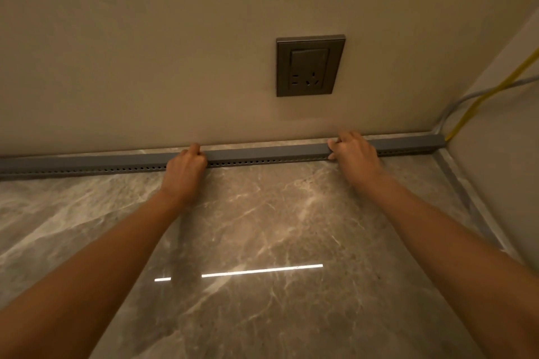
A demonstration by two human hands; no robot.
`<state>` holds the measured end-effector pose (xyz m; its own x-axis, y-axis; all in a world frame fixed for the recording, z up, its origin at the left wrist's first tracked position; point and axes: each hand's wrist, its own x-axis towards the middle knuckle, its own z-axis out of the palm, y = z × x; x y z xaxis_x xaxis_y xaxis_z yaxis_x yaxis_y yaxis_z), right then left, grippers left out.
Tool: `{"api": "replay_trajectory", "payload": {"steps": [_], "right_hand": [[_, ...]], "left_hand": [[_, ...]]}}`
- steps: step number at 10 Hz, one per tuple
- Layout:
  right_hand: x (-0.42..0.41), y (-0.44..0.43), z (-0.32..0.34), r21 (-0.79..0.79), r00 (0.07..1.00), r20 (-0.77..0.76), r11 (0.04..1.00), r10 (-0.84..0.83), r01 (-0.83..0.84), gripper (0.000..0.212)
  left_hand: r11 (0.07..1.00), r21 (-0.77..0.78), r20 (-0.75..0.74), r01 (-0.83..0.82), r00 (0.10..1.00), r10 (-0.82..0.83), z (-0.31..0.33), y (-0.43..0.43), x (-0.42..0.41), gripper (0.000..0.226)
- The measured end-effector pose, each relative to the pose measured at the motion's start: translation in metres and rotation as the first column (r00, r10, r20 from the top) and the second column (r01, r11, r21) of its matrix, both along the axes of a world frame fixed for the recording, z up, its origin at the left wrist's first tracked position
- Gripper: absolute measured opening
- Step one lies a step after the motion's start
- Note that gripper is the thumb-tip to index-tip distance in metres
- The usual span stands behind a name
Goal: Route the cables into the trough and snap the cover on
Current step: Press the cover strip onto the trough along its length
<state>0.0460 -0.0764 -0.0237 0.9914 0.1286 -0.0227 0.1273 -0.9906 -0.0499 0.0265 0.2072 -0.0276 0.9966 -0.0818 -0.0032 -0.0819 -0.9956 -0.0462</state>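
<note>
Head | left hand (186, 167) grips grey cover (262, 152) | right hand (354, 153) — grips it too

The glossy marble floor (262, 227) under me carries the grey trough (116, 163), lying flat along the foot of the wall (175, 52), ending at the right corner

Grey perforated trough (262, 154); yellow cable (493, 90); brown-veined marble floor (262, 213).
</note>
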Motion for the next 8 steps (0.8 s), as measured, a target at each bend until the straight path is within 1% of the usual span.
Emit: {"api": "replay_trajectory", "payload": {"steps": [1,2,3,4,5,6,7,8], "right_hand": [[0.001,0.003,0.001,0.037,0.999,0.013,0.998,-0.049,0.048,0.022],[0.001,0.008,-0.001,-0.016,0.997,0.019,0.997,-0.075,0.076,0.02],[-0.003,0.015,-0.007,0.015,0.989,0.061,0.991,-0.135,0.135,0.023],[-0.011,0.024,-0.012,0.058,0.983,0.067,0.984,-0.171,0.167,0.033],[-0.019,0.031,-0.013,0.054,0.985,0.012,0.984,-0.172,0.171,0.052],[-0.029,0.038,-0.005,0.072,0.989,0.01,0.986,-0.15,0.149,0.06],[-0.036,0.045,0.008,0.08,0.993,0.01,0.99,-0.118,0.117,0.041],[-0.041,0.054,0.029,0.082,0.994,0.038,0.991,-0.106,0.103,0.026]], "left_hand": [[0.999,0.042,-0.028,0.005,1.0,-0.004,0.001,0.0,0.001,0.018],[0.999,0.029,-0.016,-0.028,0.999,0.029,0.001,-0.002,0.002,0.019],[0.996,-0.012,-0.025,-0.086,0.996,0.085,-0.002,-0.006,0.0,0.022],[0.997,-0.039,-0.038,-0.071,0.997,0.07,-0.01,-0.01,-0.005,0.039],[0.997,-0.049,-0.072,-0.059,0.996,0.056,-0.015,-0.011,-0.008,0.053],[0.988,-0.132,-0.1,-0.081,0.993,0.068,-0.005,-0.014,-0.012,0.054],[0.992,-0.115,-0.113,-0.048,0.993,0.035,0.01,-0.017,-0.02,0.044],[0.991,-0.124,-0.093,-0.043,0.995,0.031,0.03,-0.023,-0.025,0.03]]}}
